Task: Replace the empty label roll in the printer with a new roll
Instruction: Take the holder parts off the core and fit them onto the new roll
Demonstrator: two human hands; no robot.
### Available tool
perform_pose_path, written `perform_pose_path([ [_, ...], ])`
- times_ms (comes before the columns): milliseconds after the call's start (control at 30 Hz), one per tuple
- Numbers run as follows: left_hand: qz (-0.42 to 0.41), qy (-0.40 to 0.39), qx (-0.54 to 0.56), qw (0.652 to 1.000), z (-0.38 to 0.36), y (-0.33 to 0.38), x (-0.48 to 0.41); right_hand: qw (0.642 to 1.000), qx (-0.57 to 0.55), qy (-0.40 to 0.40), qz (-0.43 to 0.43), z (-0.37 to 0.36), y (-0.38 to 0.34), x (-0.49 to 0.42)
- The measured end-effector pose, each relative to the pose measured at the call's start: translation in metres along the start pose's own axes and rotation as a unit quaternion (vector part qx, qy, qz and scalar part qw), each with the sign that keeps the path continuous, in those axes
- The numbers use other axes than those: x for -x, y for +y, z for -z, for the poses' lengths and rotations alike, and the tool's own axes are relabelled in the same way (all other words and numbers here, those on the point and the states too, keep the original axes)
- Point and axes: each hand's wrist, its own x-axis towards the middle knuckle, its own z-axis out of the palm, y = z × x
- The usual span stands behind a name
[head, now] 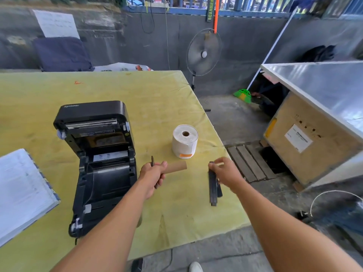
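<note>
Gripping the empty tube [176, 167] in our left hand [152, 173], right hand [224, 171] pinching the spindle [213, 185], we risk dropping its loose end piece.

Black printer [98, 154], white roll [185, 141], brown core [176, 167]

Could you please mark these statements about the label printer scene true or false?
1. The printer lid is open. True.
2. The left hand holds a brown cardboard tube. True.
3. The new white roll sits inside the printer. False: it stands on the yellow table, right of the printer.
4. The right hand is empty. False: its fingers hold a black spindle.
5. The new roll stands on end. True.
</note>
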Motion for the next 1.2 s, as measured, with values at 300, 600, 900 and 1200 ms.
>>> perform_pose_path([
  [300,0.015,0.016,-0.005,1.000,-0.019,-0.008,-0.002,0.992,0.087,-0.092,0.016,-0.035,0.011,-0.025],
  [600,0.041,0.048,-0.006,0.998,-0.022,-0.021,-0.005,0.983,0.134,-0.116,0.040,-0.037,0.011,-0.043],
  [900,0.046,0.066,0.081,0.994,-0.037,-0.014,-0.008,0.945,-0.132,-0.288,-0.081,-0.021,-0.015,-0.028],
  [1200,0.039,0.042,0.091,0.994,-0.043,0.003,0.004,0.906,-0.371,-0.180,-0.099,-0.042,-0.038,-0.013],
])
